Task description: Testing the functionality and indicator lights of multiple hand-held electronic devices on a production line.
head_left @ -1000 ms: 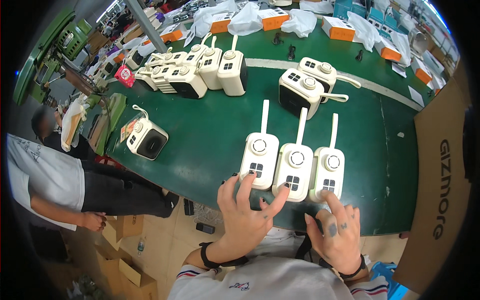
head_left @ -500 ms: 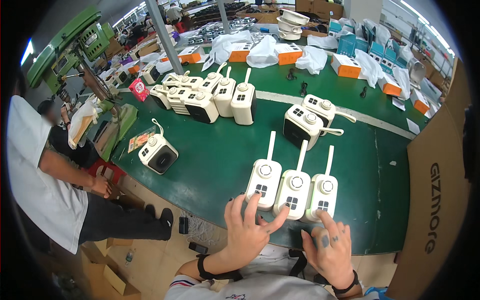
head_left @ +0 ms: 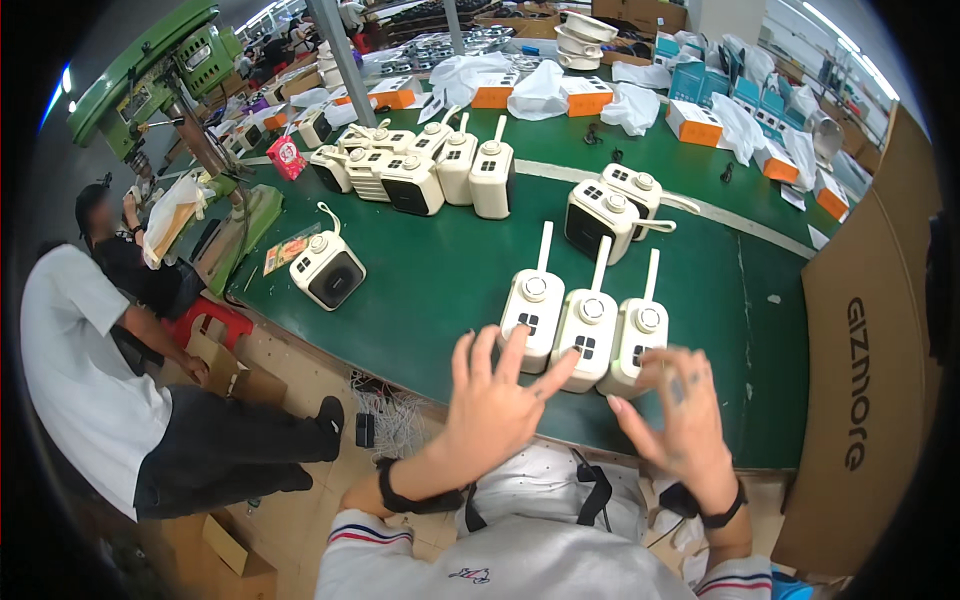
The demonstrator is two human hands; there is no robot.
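Three cream portable speakers stand in a row near the table's front edge, their strap loops pointing away from me. My left hand point(head_left: 497, 392) is open with fingers spread; one fingertip rests on the dark buttons of the left speaker point(head_left: 534, 288), and another finger reaches the buttons of the middle speaker point(head_left: 589, 310). At the near end of the right speaker point(head_left: 643, 320) is my right hand point(head_left: 682, 412), slightly blurred. Its fingers bend over that speaker's buttons, with the thumb held apart, and nothing is in its grasp. Whether those fingertips touch the speaker I cannot tell.
Two more speakers point(head_left: 598, 222) stand just beyond the row, and a group of several point(head_left: 413, 190) farther left. A single speaker point(head_left: 328, 272) sits near the left edge. A tall brown carton point(head_left: 862, 380) flanks the right side. Left are a green drill press point(head_left: 150, 90) and a standing person point(head_left: 95, 370).
The whole view has shifted, so the table sits higher in the picture. My right hand's fingers have moved from the right speaker's near buttons. My left hand stays at its two speakers.
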